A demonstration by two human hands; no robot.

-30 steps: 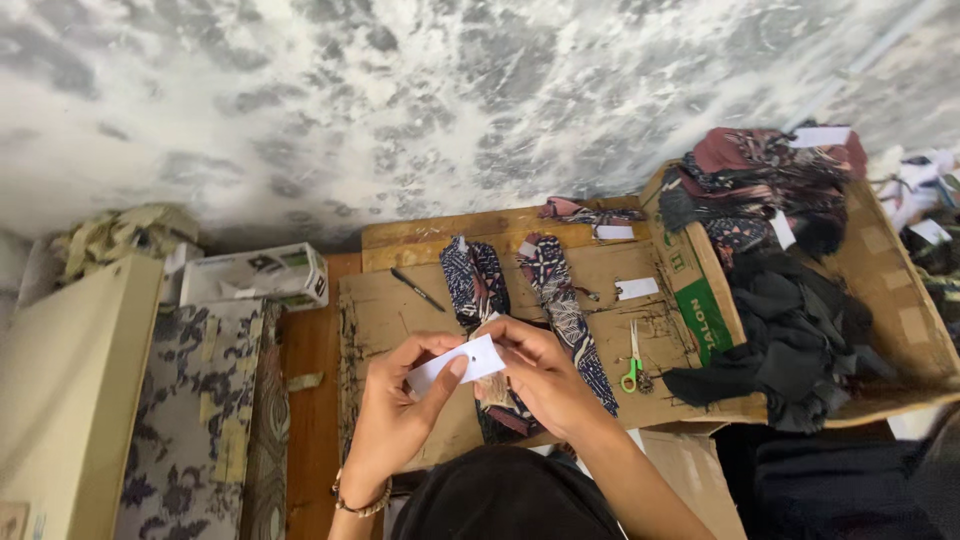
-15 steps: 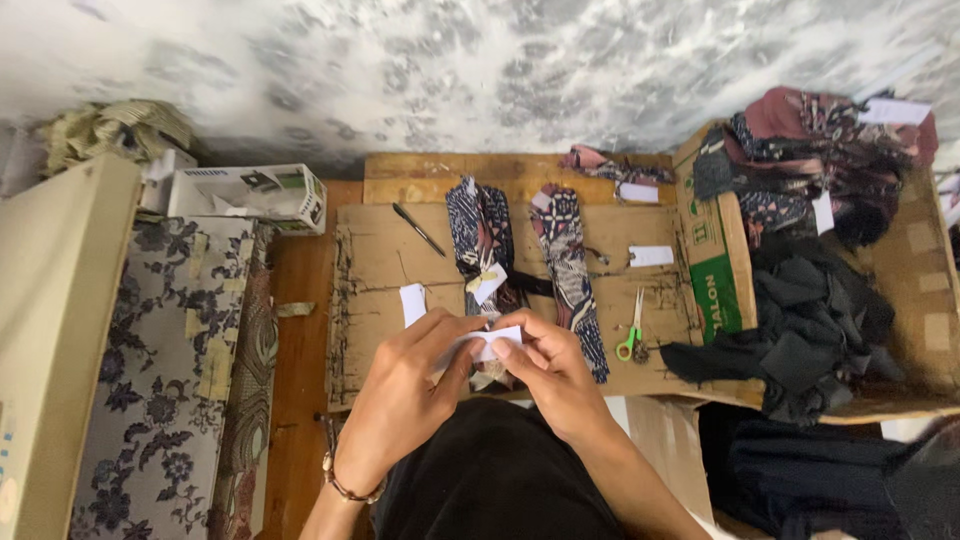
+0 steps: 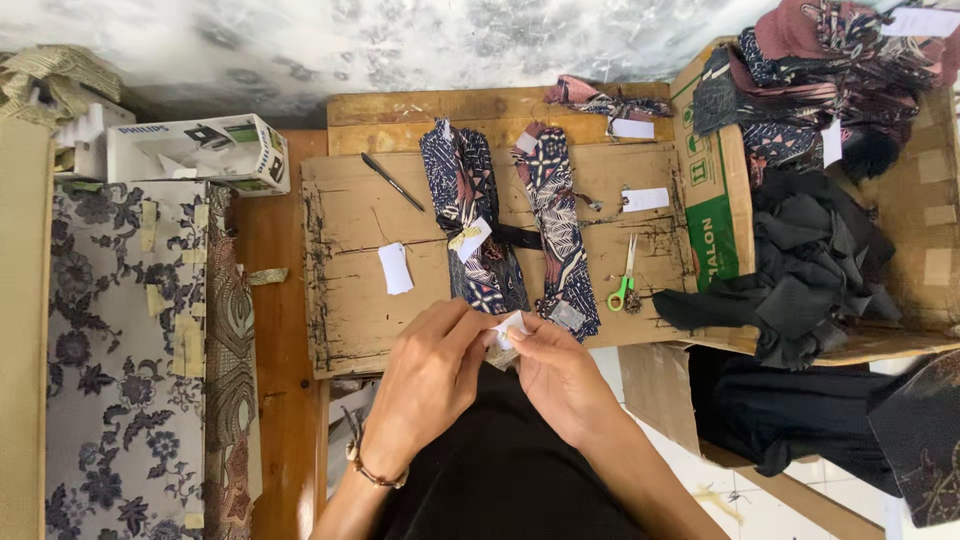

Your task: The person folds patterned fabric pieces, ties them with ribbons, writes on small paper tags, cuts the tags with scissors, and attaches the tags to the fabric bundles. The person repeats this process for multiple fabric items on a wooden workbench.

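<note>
Both hands pinch a small white paper tag at the near edge of the wooden tabletop.

The left hand (image 3: 430, 375) and right hand (image 3: 560, 375) meet, fingers pressed together on the paper tag (image 3: 510, 326), just below two patterned batik fabric strips (image 3: 510, 225). Green-handled scissors (image 3: 623, 280) lie to the right, a black pen (image 3: 392, 182) farther up on the tabletop (image 3: 350, 300).

Even, soft daylight, sharp focus; slight wide-angle bending at edges. Deep shadow lies below the cardboard sheet (image 3: 500, 250); no glare.
</note>
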